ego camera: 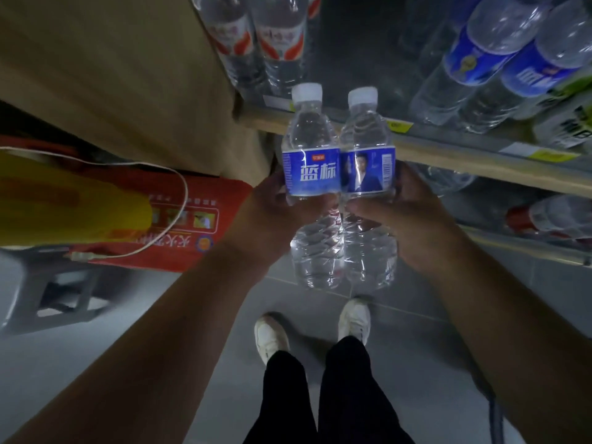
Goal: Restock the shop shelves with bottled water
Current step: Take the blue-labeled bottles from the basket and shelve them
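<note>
Two bottles (339, 187) side-touching, gripped by hands (339, 216), before shelf edge (448, 155).

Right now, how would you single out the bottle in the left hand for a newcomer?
Find the wooden shelf edge crossing the middle; before it two hands hold small water bottles side by side. Take the left bottle, in the left hand: its blue label shows large white characters, whereas the right bottle shows a portrait and barcode.
</note>
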`<action>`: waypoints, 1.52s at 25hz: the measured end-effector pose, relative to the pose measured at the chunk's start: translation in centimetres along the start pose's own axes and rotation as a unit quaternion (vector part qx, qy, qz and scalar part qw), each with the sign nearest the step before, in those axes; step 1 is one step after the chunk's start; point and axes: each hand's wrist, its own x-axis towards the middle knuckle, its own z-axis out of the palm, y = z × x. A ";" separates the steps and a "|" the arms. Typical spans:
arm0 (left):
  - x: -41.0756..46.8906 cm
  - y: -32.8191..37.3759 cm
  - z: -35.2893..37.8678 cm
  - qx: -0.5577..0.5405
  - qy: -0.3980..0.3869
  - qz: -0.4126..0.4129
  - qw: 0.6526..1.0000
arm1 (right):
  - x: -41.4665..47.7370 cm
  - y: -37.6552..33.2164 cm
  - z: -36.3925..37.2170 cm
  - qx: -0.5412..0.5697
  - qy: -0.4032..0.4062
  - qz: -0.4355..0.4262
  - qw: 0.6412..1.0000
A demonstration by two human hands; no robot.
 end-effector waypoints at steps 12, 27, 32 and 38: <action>5.4 1.1 1.4 -0.032 0.083 0.043 0.995 | 6.9 -5.6 -2.4 -0.230 0.044 -0.193 0.953; 6.9 0.6 0.2 -0.053 0.121 0.060 0.989 | 11.4 -6.9 -2.7 -0.234 0.268 -0.350 0.866; 7.6 0.2 0.0 -0.055 0.152 0.054 0.985 | 12.0 -5.3 -1.4 -0.200 0.316 -0.287 0.882; 8.7 0.4 0.1 -0.049 0.200 0.126 0.970 | 12.3 -5.1 -1.4 -0.188 0.324 -0.213 0.902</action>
